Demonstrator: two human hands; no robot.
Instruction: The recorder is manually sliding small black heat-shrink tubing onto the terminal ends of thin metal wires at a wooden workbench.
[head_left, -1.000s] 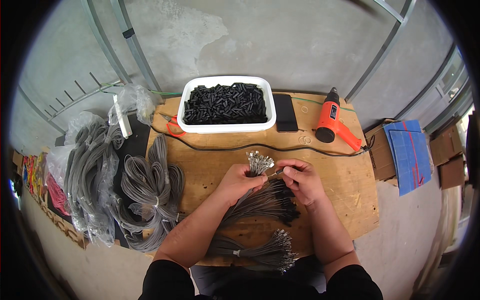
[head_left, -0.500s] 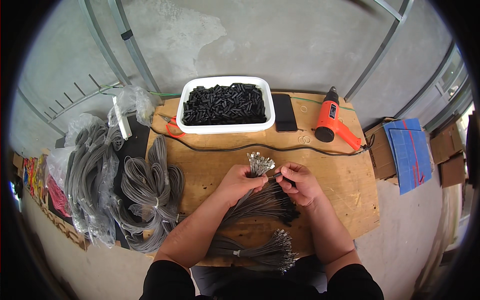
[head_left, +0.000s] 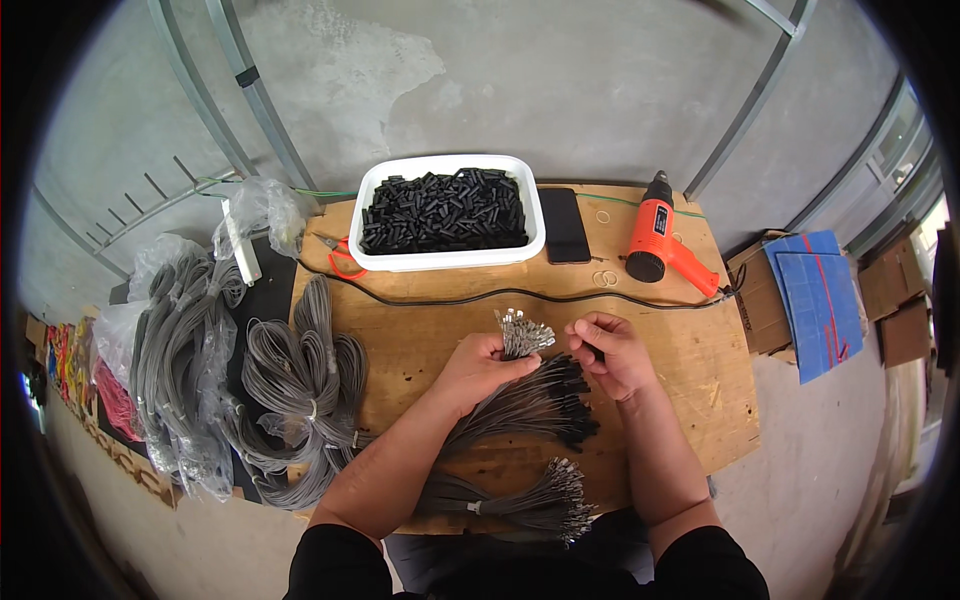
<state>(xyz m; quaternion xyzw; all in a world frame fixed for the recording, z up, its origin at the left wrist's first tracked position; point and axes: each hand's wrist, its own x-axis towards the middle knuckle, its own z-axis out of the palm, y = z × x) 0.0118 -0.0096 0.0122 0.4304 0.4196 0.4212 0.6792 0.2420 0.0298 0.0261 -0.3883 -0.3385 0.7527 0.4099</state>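
Observation:
My left hand (head_left: 482,368) is closed round a bundle of grey cables; their bare metal ends (head_left: 526,335) stick up above the thumb. Just right of it, my right hand (head_left: 613,355) has its fingers curled in a pinch, apart from the bundle. Something dark shows within those fingers, too small to make out. Below the hands lie grey cables (head_left: 490,422), fanned out with black sleeves (head_left: 575,425) on their ends. Closest to me, another tied cable bundle (head_left: 520,502) has uncovered metal ends.
A white tub (head_left: 541,228) of short black tubes stands at the back beside a dark phone (head_left: 565,226). An orange heat gun (head_left: 652,232) lies right, its black cord (head_left: 480,301) crossing the table. Red-handled pliers (head_left: 347,258) and coiled grey cables (head_left: 290,370) are at left.
My right hand has drawn away to the right from the bundle, off the cable it was pinching with a dark sleeve. My left hand keeps its hold.

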